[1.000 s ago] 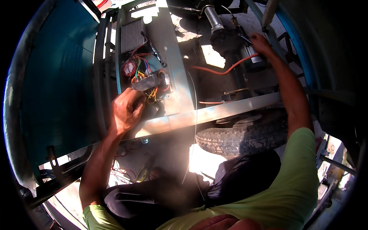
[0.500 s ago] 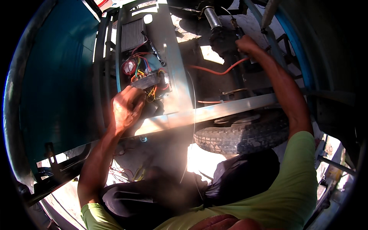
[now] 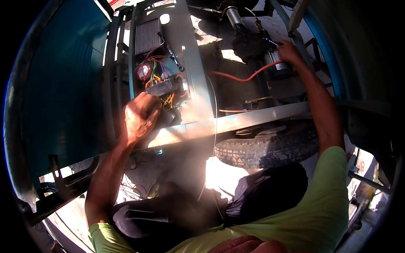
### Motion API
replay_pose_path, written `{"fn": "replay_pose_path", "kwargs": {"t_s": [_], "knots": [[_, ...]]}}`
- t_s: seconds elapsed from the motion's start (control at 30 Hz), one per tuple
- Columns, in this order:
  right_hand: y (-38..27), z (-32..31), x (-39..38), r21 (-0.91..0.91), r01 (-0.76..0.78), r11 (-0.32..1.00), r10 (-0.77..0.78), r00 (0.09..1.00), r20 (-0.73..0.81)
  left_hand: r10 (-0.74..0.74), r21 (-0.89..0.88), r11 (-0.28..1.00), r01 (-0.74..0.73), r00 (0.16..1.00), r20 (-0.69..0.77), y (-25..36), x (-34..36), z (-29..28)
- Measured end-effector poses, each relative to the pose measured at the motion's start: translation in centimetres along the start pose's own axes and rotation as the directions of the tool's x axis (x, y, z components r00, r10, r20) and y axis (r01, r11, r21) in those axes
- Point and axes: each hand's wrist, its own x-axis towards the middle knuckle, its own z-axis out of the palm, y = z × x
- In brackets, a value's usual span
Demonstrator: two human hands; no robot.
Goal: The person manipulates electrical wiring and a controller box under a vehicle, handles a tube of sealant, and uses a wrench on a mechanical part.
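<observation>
At the left, my left hand [image 3: 141,114] is closed, its fingers curled against the frame beside a grey box [image 3: 162,88]. Whether anything is inside the fingers is hidden. Red, yellow, green and blue wires [image 3: 157,71] run out around the box. Farther away at the right, my right hand [image 3: 289,54] is closed on a thin shiny metal tool [image 3: 272,42], whose end points left toward the dark axle housing [image 3: 245,43]. Just below that hand sits a silver and black cylindrical motor [image 3: 276,63], with a thick orange cable [image 3: 249,79] leading to it.
A finned grey metal unit [image 3: 147,36] and a wrench [image 3: 175,59] lie on the left panel. A pale metal crossbar [image 3: 236,121] spans the frame in front of me, above a tyre [image 3: 265,147]. A blue panel [image 3: 67,92] stands at far left.
My right hand has drawn back to the right and slightly nearer, uncovering the motor and the shiny tool. My left hand stays in place.
</observation>
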Motion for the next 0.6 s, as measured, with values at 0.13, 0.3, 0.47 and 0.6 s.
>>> {"fn": "replay_pose_path", "kwargs": {"t_s": [0.13,0.3,0.47,0.6], "knots": [[0.5,-0.2,0.7,-0.003,-0.136,0.991,0.136,0.987,0.084,-0.003,0.011,1.000,0.003,1.000,0.002,0.0,0.0,0.0],[0.1,-0.5,0.2,-0.004,-0.118,0.993,0.117,0.985,0.130,-0.023,0.019,1.000,0.023,1.000,0.009,0.2,-0.1,-0.2],[1.7,0.1,1.6,0.131,-0.147,0.981,0.125,0.979,0.162,-0.031,0.006,1.000,0.031,1.000,0.002,0.5,0.0,-0.2],[3.9,0.5,3.5,0.148,-0.066,0.987,0.037,0.982,0.187,-0.027,0.003,1.000,0.027,1.000,0.003,0.4,0.1,0.0]]}}
